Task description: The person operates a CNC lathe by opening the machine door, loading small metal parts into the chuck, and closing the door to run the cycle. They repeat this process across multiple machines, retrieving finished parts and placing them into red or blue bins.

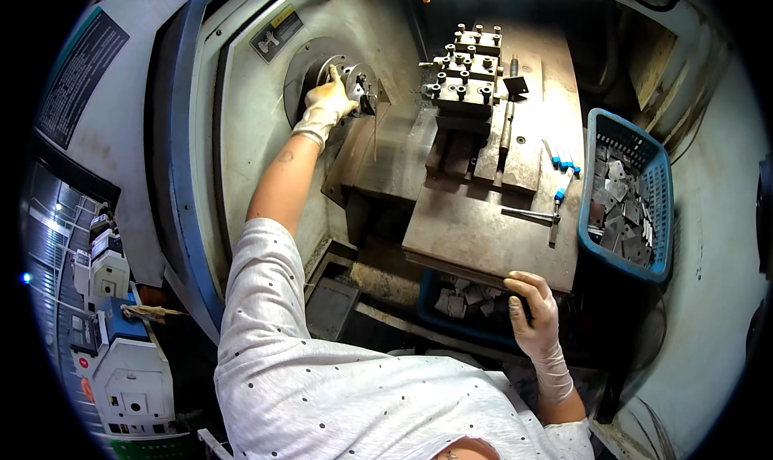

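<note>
My gloved left hand (324,99) reaches to the round metal chuck (358,80) in the machine's inner wall, index finger extended on its face; the other fingers are partly hidden. A metal plate (369,100) is at the chuck's right side. My gloved right hand (533,315) is at the front edge of the steel slide (475,234), fingers loosely bent and apart. On the slide stand several bolted tool blocks (460,93). Farther forward lie small blue-and-white tools (564,174) and a T-shaped wrench (527,213).
A blue plastic basket (664,202) of metal plates sits right of the slide. Another blue bin (427,299) with metal pieces is below it. The machine's door frame (173,178) runs along the left, with other machines (129,363) visible beyond it.
</note>
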Action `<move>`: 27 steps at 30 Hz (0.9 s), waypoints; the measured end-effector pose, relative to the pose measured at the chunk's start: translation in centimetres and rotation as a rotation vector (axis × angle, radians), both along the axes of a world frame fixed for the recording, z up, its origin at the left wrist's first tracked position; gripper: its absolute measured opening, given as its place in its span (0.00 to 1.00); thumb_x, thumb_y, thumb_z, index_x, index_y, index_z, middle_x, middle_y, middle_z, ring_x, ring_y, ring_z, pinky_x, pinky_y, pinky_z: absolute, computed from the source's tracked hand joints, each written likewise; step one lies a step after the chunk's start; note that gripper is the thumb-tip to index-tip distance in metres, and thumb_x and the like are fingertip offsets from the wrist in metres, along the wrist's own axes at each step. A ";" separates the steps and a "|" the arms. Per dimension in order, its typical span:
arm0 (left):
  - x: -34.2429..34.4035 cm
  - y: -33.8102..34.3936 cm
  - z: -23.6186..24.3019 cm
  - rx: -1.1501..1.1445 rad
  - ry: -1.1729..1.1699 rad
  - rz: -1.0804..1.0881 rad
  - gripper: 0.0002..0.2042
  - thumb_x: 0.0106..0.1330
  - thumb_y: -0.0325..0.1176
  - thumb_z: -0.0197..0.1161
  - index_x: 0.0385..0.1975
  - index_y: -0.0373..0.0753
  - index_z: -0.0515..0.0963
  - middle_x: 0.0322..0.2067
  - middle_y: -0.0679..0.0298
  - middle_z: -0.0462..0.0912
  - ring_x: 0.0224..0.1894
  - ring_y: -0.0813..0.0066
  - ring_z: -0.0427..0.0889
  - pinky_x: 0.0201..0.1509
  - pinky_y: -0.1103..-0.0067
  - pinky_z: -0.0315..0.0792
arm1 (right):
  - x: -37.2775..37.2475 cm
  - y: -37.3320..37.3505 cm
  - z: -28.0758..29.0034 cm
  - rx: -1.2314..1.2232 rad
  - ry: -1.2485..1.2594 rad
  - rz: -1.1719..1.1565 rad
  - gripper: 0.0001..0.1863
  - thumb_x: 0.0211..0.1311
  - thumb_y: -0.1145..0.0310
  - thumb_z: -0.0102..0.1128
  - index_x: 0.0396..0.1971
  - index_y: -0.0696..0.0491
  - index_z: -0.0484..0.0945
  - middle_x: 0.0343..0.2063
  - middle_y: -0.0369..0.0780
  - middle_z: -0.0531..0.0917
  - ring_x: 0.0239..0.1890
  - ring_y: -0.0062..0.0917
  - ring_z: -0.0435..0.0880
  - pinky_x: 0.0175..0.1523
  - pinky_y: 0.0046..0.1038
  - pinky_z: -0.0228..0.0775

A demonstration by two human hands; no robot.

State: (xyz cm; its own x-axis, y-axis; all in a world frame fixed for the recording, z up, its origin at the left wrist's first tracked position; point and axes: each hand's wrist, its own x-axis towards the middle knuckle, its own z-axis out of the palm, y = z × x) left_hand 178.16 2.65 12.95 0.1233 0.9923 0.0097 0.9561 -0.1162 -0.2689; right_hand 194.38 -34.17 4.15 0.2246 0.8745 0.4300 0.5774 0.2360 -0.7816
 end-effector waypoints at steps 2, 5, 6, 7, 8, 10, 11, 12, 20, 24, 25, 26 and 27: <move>-2.0 1.0 -1.8 0.077 -0.247 -0.053 0.44 0.40 0.49 0.56 0.51 0.41 0.33 0.28 0.55 0.72 0.28 0.64 0.73 0.32 0.76 0.67 | -0.7 1.1 0.9 0.023 0.006 0.110 0.09 0.41 0.76 0.49 0.27 0.57 0.69 0.29 0.42 0.70 0.33 0.32 0.70 0.37 0.25 0.62; -2.5 1.1 -3.9 0.136 -0.540 -0.038 0.39 0.42 0.46 0.53 0.51 0.50 0.34 0.31 0.51 0.71 0.32 0.60 0.72 0.36 0.72 0.65 | -2.9 4.8 2.8 0.088 0.097 0.353 0.08 0.42 0.77 0.48 0.27 0.57 0.68 0.28 0.42 0.70 0.32 0.30 0.70 0.36 0.23 0.62; -2.0 0.7 -4.1 0.129 -0.523 -0.032 0.38 0.43 0.46 0.51 0.51 0.52 0.34 0.31 0.50 0.71 0.31 0.59 0.72 0.35 0.71 0.65 | -3.9 6.7 3.3 0.103 0.148 0.426 0.08 0.42 0.77 0.48 0.27 0.57 0.68 0.28 0.42 0.70 0.32 0.29 0.70 0.36 0.23 0.62; -1.9 0.6 -4.6 0.161 -0.583 -0.032 0.37 0.44 0.46 0.50 0.51 0.53 0.34 0.29 0.50 0.71 0.30 0.58 0.72 0.34 0.71 0.65 | -4.9 8.6 3.6 0.099 0.209 0.486 0.08 0.43 0.77 0.48 0.27 0.57 0.68 0.28 0.42 0.70 0.32 0.29 0.70 0.36 0.22 0.63; -1.8 0.7 -4.9 0.197 -0.641 -0.035 0.36 0.44 0.45 0.50 0.51 0.53 0.35 0.28 0.50 0.72 0.29 0.57 0.72 0.33 0.70 0.65 | -5.8 11.1 3.6 0.100 0.265 0.509 0.06 0.45 0.75 0.46 0.27 0.57 0.68 0.27 0.41 0.69 0.32 0.26 0.70 0.37 0.21 0.61; -2.0 1.3 -5.8 0.254 -0.666 -0.038 0.34 0.45 0.45 0.48 0.50 0.54 0.37 0.24 0.50 0.73 0.27 0.57 0.73 0.30 0.69 0.66 | -7.9 16.6 2.9 -0.070 0.618 0.543 0.09 0.47 0.71 0.44 0.29 0.58 0.68 0.25 0.37 0.71 0.29 0.17 0.67 0.33 0.17 0.59; -2.1 1.5 -5.9 0.227 -0.668 -0.043 0.33 0.45 0.45 0.48 0.50 0.55 0.37 0.25 0.50 0.73 0.27 0.57 0.73 0.30 0.69 0.66 | -8.5 20.0 2.1 -0.151 0.772 0.530 0.11 0.48 0.67 0.45 0.30 0.57 0.69 0.25 0.34 0.72 0.31 0.17 0.68 0.35 0.18 0.58; -2.9 1.6 -6.2 0.196 -0.662 -0.031 0.33 0.45 0.45 0.48 0.50 0.55 0.37 0.25 0.50 0.73 0.27 0.57 0.73 0.31 0.69 0.66 | -9.4 23.0 1.4 -0.285 0.894 0.443 0.12 0.47 0.67 0.44 0.32 0.56 0.68 0.27 0.35 0.72 0.31 0.17 0.67 0.34 0.18 0.57; -2.7 2.4 -5.0 0.006 -0.733 -0.164 0.35 0.44 0.41 0.49 0.50 0.57 0.33 0.22 0.48 0.72 0.25 0.57 0.72 0.31 0.69 0.66 | -10.8 31.1 -0.7 -0.357 1.006 0.404 0.11 0.39 0.75 0.37 0.24 0.56 0.69 0.18 0.38 0.74 0.22 0.22 0.72 0.28 0.23 0.62; -3.4 2.2 -5.7 0.050 -0.788 -0.174 0.34 0.44 0.40 0.49 0.50 0.56 0.36 0.22 0.50 0.72 0.25 0.57 0.72 0.29 0.69 0.65 | -11.0 34.3 2.5 0.305 0.886 0.308 0.14 0.40 0.76 0.36 0.29 0.58 0.69 0.26 0.39 0.73 0.29 0.22 0.69 0.35 0.20 0.60; -2.9 2.3 -6.0 0.098 -0.782 -0.196 0.34 0.43 0.43 0.50 0.49 0.56 0.38 0.19 0.48 0.71 0.22 0.55 0.72 0.27 0.68 0.65 | -10.5 36.6 1.4 0.344 0.865 0.184 0.14 0.41 0.74 0.36 0.30 0.58 0.69 0.27 0.38 0.73 0.28 0.22 0.69 0.35 0.20 0.59; -2.9 2.3 -5.8 0.058 -0.825 -0.199 0.34 0.44 0.42 0.49 0.49 0.56 0.37 0.20 0.48 0.72 0.23 0.55 0.72 0.28 0.68 0.65 | -9.9 38.0 0.1 0.205 0.771 0.050 0.14 0.42 0.73 0.36 0.29 0.57 0.69 0.26 0.39 0.73 0.28 0.21 0.69 0.34 0.20 0.60; -2.3 2.3 -5.5 0.039 -0.811 -0.180 0.34 0.44 0.42 0.49 0.50 0.57 0.36 0.20 0.48 0.72 0.24 0.55 0.72 0.29 0.68 0.65 | -8.9 39.4 -1.3 0.057 0.660 -0.080 0.13 0.43 0.72 0.36 0.29 0.57 0.70 0.25 0.39 0.73 0.28 0.20 0.70 0.33 0.19 0.60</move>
